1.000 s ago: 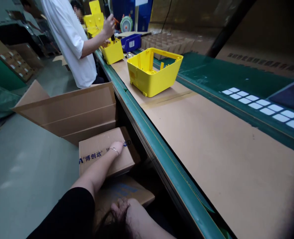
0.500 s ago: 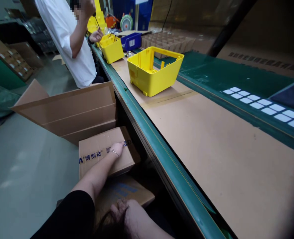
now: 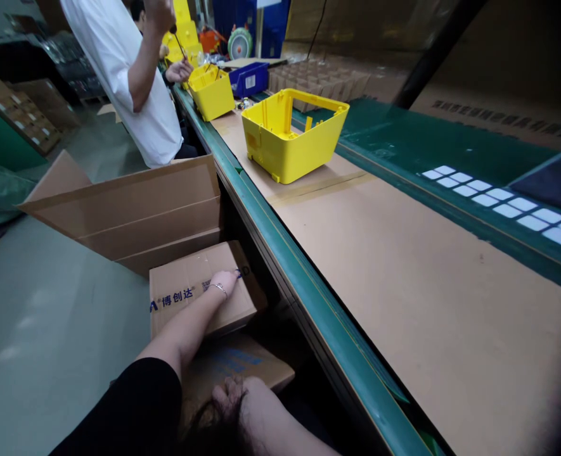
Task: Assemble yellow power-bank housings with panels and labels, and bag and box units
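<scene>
My left hand (image 3: 225,282), with a thin bracelet at the wrist, rests on top of a taped cardboard box (image 3: 180,272) printed with dark blue lettering. Its fingers are curled closed, and whatever they hold, if anything, is hidden. Lower down, my right hand (image 3: 229,391) is in shadow over a second cardboard box (image 3: 265,364) with blue print. Those fingers are curled too, partly covered by strands of hair, and I cannot make out anything in them.
An open carton's flap (image 3: 132,209) rises beyond the boxes. At right runs a green-edged bench (image 3: 280,247) covered with cardboard, bearing a yellow plastic housing (image 3: 294,152), another yellow housing (image 3: 213,98) and a blue bin (image 3: 251,79). A person in white (image 3: 137,95) works at far left.
Both of my hands stay nearly in place. The view shifts slightly. The other person's raised hand and arm move a little to the left.
</scene>
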The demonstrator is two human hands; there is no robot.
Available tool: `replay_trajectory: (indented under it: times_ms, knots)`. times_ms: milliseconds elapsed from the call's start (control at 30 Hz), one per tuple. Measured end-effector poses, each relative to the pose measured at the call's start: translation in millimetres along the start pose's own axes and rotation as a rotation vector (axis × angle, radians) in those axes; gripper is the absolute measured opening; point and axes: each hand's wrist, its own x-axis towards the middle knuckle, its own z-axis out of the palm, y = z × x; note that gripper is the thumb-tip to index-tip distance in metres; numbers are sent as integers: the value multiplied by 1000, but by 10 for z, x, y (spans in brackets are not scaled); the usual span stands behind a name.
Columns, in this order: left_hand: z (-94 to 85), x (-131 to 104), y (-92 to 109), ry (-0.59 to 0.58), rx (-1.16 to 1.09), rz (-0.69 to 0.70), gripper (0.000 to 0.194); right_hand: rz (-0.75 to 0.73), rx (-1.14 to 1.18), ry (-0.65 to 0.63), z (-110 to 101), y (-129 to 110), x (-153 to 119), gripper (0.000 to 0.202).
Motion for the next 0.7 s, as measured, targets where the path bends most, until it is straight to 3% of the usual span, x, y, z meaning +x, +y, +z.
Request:
replay_trajectory:
  times_ms: [200,500,700]
  knots:
    - [-28,-24,30,-2,14,2,34,46,18,-12,-151,22,-8,28]
    - [-61,-90,-114,-34,20,28,33,32,10,-155,-251,93,0,38]
    - [-36,-175,-258,-49,24,16,33,37,3,-82,-92,82,-5,39]
